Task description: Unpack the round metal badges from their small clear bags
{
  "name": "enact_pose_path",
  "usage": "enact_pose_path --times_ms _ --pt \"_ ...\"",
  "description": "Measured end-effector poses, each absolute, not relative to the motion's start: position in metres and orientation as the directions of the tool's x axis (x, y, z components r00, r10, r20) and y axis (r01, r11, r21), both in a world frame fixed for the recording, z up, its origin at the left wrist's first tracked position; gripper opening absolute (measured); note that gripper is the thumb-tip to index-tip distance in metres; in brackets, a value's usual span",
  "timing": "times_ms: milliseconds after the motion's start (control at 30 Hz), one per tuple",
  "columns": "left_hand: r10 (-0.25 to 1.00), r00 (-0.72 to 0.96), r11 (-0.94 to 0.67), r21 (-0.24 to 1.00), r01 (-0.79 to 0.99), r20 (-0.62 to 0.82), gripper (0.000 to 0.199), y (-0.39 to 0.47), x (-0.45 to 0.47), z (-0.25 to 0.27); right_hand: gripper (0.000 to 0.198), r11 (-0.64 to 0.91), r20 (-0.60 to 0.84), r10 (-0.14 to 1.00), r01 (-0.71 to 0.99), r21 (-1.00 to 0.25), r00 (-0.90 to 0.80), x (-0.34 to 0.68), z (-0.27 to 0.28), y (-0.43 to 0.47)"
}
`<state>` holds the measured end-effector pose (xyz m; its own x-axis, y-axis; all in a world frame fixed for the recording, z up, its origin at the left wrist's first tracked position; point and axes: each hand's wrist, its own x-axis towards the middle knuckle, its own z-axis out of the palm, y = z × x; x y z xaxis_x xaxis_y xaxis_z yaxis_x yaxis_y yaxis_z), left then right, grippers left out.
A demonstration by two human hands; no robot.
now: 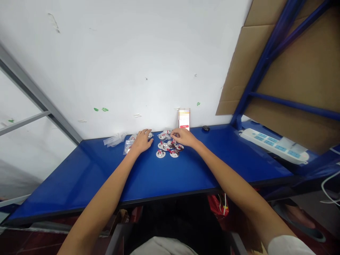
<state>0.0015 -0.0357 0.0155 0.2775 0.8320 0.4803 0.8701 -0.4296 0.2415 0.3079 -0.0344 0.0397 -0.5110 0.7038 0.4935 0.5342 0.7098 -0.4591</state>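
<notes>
My left hand lies over bagged metal discs at the back of the blue table, its fingers stretched out and apart. Beside it, toward my body, is a clear plastic bag with a shiny disc inside. My right hand is closed in a pinch at the back of a loose pile of round silver discs with red parts on them. What its fingertips hold, if anything, is too small to make out. Another bagged disc rests between my hands, close to the right fingertips.
Flat, clear plastic bags lie at the back left. A phone leans against the white wall. Right of it sits a small black object. A long white power strip occupies the right end, by a blue metal frame.
</notes>
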Motion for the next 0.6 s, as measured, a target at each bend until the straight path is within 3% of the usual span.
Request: enact_pose_path --times_ms 200,333,433,600 --pt "0.921 0.072 -0.121 0.105 0.987 0.384 0.045 -0.037 0.009 0.014 0.015 0.697 0.493 0.715 0.554 -0.455 -0.495 0.307 0.040 -0.036" --pt "0.944 0.061 -0.072 0.022 0.997 0.324 0.039 -0.037 0.005 0.022 0.014 0.693 0.504 0.717 0.572 -0.439 -0.482 0.305 0.043 -0.039" --pt "0.945 0.043 -0.090 0.130 0.987 0.325 0.037 -0.035 0.003 0.025 0.013 0.690 0.521 0.716 0.580 -0.432 -0.465 0.303 0.044 -0.040" --pt "0.951 -0.031 -0.123 0.470 0.874 0.307 0.023 -0.033 0.005 0.029 0.012 0.703 0.554 0.704 0.546 -0.456 -0.444 0.300 0.045 -0.042"
